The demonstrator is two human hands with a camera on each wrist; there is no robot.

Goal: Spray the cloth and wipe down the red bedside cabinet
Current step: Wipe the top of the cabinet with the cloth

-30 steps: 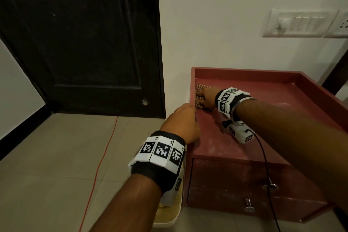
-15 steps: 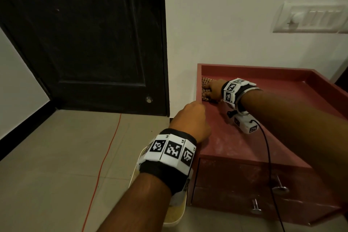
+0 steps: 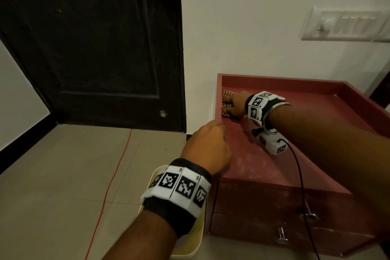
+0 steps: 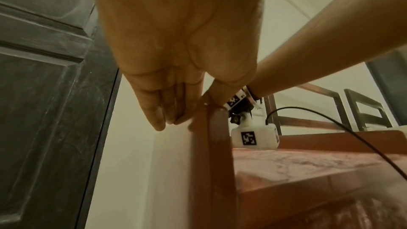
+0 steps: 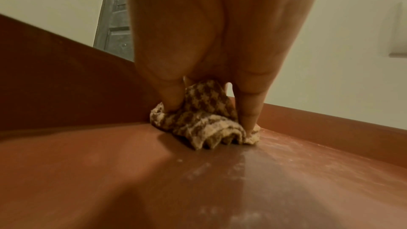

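Note:
The red bedside cabinet (image 3: 316, 124) has a raised rim round its top. My right hand (image 3: 236, 104) holds a bunched brown-and-cream checked cloth (image 3: 225, 96) against the top, in the back-left corner. In the right wrist view its fingers (image 5: 249, 111) dig into the cloth (image 5: 204, 121), which lies against the left rim. My left hand (image 3: 207, 145) holds the left rim near the front. The left wrist view shows its fingers (image 4: 158, 107) down the outside of the rim (image 4: 218, 154), with the thumb on the inner side. No spray bottle is in view.
White dusty streaks (image 3: 249, 162) mark the cabinet top. A dark door (image 3: 95, 48) stands to the left, and a red wire (image 3: 114, 179) runs across the tiled floor. A cream bin (image 3: 190, 245) sits below my left wrist. Drawer knobs (image 3: 281, 236) stick out in front. A switch panel (image 3: 346, 24) is on the wall.
My right hand has pushed the cloth slightly deeper into the back-left corner. The left hand stays on the rim. The head view has shifted a little.

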